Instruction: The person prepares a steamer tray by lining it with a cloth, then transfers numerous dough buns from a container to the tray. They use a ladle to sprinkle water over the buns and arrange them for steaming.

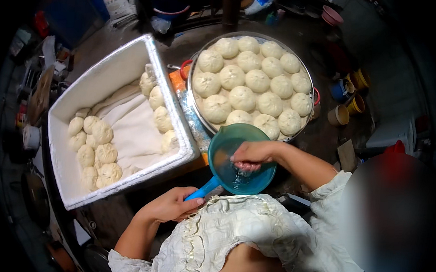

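My left hand [174, 204] is closed around the blue handle of a teal plastic dipper [255, 183], held level just in front of my body. Clear water [240, 177] shows inside the dipper. My right hand [253, 156] reaches in over its rim, fingers curled together at the water; the fingertips are partly hidden, and nothing shows in them. Beyond the dipper, a round metal steamer tray [196, 99] with red handles is filled with several pleated buns [243, 98]. The dipper's far edge overlaps the tray's near edge in view.
To the left stands a white foam box [125, 184] lined with white cloth [136, 124], with several buns [102, 131] along two sides. An orange patterned surface [178, 84] lies between box and tray. Yellow and blue buckets [338, 114] stand at right. A blurred patch covers the lower right.
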Available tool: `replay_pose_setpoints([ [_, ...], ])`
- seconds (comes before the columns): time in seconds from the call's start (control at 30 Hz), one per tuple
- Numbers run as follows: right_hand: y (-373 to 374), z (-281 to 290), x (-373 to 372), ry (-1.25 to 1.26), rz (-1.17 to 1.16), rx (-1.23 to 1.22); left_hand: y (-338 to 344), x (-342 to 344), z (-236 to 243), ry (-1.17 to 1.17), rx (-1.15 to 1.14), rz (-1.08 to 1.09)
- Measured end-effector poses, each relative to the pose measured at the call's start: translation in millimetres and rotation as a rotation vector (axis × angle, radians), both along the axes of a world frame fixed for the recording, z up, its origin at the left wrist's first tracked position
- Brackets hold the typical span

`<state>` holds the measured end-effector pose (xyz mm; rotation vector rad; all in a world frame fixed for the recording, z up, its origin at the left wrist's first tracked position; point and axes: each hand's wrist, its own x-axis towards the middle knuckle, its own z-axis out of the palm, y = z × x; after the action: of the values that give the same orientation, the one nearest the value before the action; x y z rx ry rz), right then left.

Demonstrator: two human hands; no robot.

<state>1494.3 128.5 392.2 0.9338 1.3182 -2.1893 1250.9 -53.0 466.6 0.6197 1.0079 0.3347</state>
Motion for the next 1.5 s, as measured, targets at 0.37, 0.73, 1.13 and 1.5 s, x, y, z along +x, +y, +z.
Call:
replay_pose_setpoints([
  [0.37,134,-54,-145,0.134,-0.26,0.878,-34,-29,-12,0.022,0.018,0.001],
  [0.73,29,45,-3,0.366,-0.803,1.005,-11,-24,-9,0.018,0.143,-0.083],
  [1.13,-177,-37,102,-0.728,-0.971,1.019,14,86,-28,0.087,0.23,-0.564],
  [1.5,-291,-61,168,0.597,-1.887,-0.24,-15,159,-66,-0.015,0.218,-0.872],
])
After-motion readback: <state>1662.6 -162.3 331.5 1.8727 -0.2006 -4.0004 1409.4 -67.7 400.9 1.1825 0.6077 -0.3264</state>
